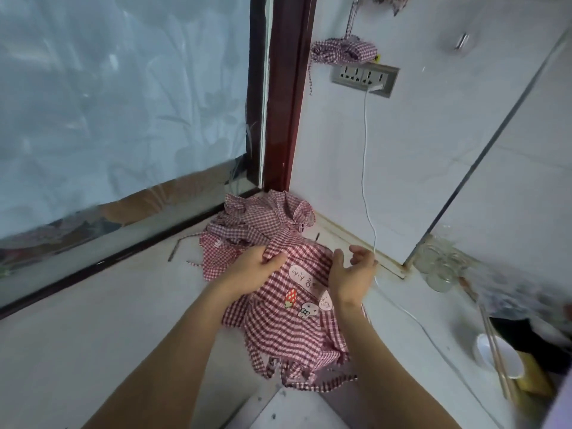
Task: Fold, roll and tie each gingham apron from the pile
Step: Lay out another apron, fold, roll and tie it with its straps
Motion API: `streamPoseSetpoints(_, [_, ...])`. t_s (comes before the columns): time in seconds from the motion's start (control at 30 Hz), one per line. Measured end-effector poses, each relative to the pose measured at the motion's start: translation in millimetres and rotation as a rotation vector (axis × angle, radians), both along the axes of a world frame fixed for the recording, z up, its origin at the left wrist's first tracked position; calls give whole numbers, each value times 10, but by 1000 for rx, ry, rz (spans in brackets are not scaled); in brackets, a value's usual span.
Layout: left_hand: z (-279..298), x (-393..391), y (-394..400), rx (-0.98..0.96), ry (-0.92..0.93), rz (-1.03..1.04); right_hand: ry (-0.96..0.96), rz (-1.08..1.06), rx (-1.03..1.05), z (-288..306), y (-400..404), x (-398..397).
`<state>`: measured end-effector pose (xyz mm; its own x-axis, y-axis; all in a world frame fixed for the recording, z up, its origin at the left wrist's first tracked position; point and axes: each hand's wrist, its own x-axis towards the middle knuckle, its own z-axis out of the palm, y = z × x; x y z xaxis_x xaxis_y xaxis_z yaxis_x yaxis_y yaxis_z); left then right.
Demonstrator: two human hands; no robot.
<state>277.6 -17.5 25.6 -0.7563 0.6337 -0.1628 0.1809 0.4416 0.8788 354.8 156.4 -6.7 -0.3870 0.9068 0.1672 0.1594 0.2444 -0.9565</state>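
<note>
- I see a pale white tabletop (93, 335) running into a corner, with a frosted, leaf-patterned window pane (123, 103) on the left and a white tiled wall (418, 134) on the right
- A red-and-white gingham apron with strawberry and cartoon patches (288, 323) lies spread on the tabletop in front of me, its ties trailing off the near edge
- Behind it, tucked into the corner, sits the crumpled pile of red-and-white gingham aprons (247, 230), touching the spread one
- My left hand (253, 267) pinches a fold of the spread apron at its upper left edge, fingers curled into the cloth
- My right hand (353, 274) hovers at the apron's upper right edge with fingers loosely spread; I cannot tell whether it touches the cloth
- A rolled and tied gingham bundle (343, 51) hangs high on the wall, just above a grey wall socket strip (365, 77)
- A thin white cable (366, 168) drops from the socket to the tabletop beside my right hand
- A small white bowl with wooden chopsticks (498, 354) sits at the far right
</note>
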Motion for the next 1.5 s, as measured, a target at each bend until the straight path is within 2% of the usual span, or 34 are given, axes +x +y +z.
streamPoseSetpoints(0.03, [-27,31,36,44,-2,46,20,36,53,-20,-46,51])
streamPoseSetpoints(0.1, [-89,71,100,143,-36,168,14,230,3,-25,-124,157])
streamPoseSetpoints(0.2, [-159,119,176,402,-298,342,-36,683,-221,-22,-175,385])
streamPoseSetpoints(0.27, [-122,154,213,559,-469,366,-180,908,-217,-103,-183,497])
streamPoseSetpoints(0.3, [-97,177,227,616,-517,349,-251,947,-187,-168,-200,533])
streamPoseSetpoints(0.33, [-80,195,240,661,-551,315,-287,939,-138,-208,-229,559])
streamPoseSetpoints(0.4, [-35,212,268,704,-606,196,-226,862,-50,-249,-246,556])
streamPoseSetpoints(0.47, [-22,189,278,620,-576,47,-127,734,10,-177,-218,541])
streamPoseSetpoints(0.53, [-24,147,283,493,-494,-33,-65,693,28,-58,-154,538])
streamPoseSetpoints(0.77, [198,-31,312,428,-218,159,-98,847,31,424,92,404])
streamPoseSetpoints(0.9, [354,-191,284,354,-64,225,-215,935,44,830,245,273])
streamPoseSetpoints(0.97, [460,-269,240,294,32,249,-386,1060,99,1059,352,233])
streamPoseSetpoints(1.03, [572,-350,208,269,67,293,-560,1080,250,1194,486,154])
streamPoseSetpoints(1.1, [697,-413,166,248,92,403,-586,919,473,1268,605,37])
streamPoseSetpoints(1.17, [816,-480,131,281,108,486,-511,718,579,1331,686,-70])
streamPoseSetpoints(1.27, [967,-581,74,328,108,547,-477,529,560,1416,811,-205])
streamPoseSetpoints(1.4, [1142,-781,-72,482,208,717,-423,333,523,1612,985,-278])
streamPoseSetpoints(1.43, [1161,-827,-123,468,226,718,-394,318,510,1683,999,-281])
streamPoseSetpoints(1.47, [1180,-892,-176,364,241,686,-366,316,495,1777,995,-289])
streamPoseSetpoints(1.5, [1165,-977,-223,179,266,606,-339,330,475,1858,979,-306])
